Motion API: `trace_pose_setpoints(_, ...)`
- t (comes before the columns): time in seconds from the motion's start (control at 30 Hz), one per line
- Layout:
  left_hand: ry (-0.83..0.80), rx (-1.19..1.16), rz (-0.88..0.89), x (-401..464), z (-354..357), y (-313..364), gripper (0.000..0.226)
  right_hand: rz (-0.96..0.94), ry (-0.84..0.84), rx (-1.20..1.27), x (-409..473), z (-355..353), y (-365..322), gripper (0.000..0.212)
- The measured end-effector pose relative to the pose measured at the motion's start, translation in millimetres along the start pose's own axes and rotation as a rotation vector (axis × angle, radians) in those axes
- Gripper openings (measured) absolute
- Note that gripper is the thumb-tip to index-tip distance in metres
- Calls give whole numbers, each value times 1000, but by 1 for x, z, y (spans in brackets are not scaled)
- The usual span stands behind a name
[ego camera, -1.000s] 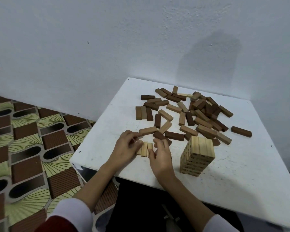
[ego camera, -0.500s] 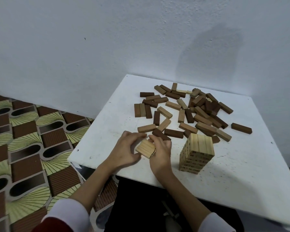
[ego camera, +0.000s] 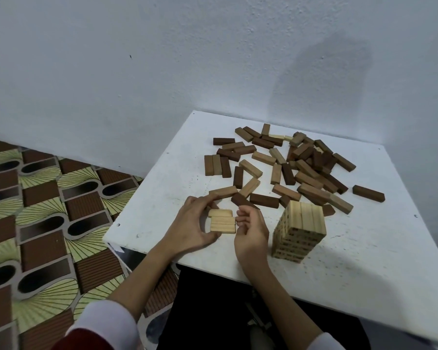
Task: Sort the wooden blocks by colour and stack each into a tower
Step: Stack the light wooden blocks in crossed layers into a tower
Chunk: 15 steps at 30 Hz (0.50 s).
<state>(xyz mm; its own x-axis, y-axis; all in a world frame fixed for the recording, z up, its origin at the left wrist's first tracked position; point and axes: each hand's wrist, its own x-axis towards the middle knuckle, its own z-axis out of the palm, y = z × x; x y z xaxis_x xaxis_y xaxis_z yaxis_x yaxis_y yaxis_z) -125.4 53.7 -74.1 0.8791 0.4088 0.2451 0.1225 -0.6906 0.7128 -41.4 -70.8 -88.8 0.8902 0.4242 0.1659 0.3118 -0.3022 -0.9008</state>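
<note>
Holding a row of three pale wooden blocks (ego camera: 221, 221) side by side at lower centre of the frame, left hand (ego camera: 191, 224) grips their left ends, thumb under, fingers over the top. Right hand (ego camera: 250, 227) sits just right of the row, fingers curled, touching the right ends; grip unclear. Pale block tower (ego camera: 300, 229) stands upright right of the hands on the white table (ego camera: 364, 248). Mixed brown blocks (ego camera: 288, 165) lie scattered behind, mid-frame.

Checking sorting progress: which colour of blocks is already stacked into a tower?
The pale blocks: the pale tower stands near the right hand. Mid-brown and dark blocks still lie scattered behind it.
</note>
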Motion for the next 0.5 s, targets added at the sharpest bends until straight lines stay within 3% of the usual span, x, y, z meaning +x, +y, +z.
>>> trace_pose_setpoints(0.5,-23,42,-23,1,3,-7,81,24,-19,2,1,0,2,37)
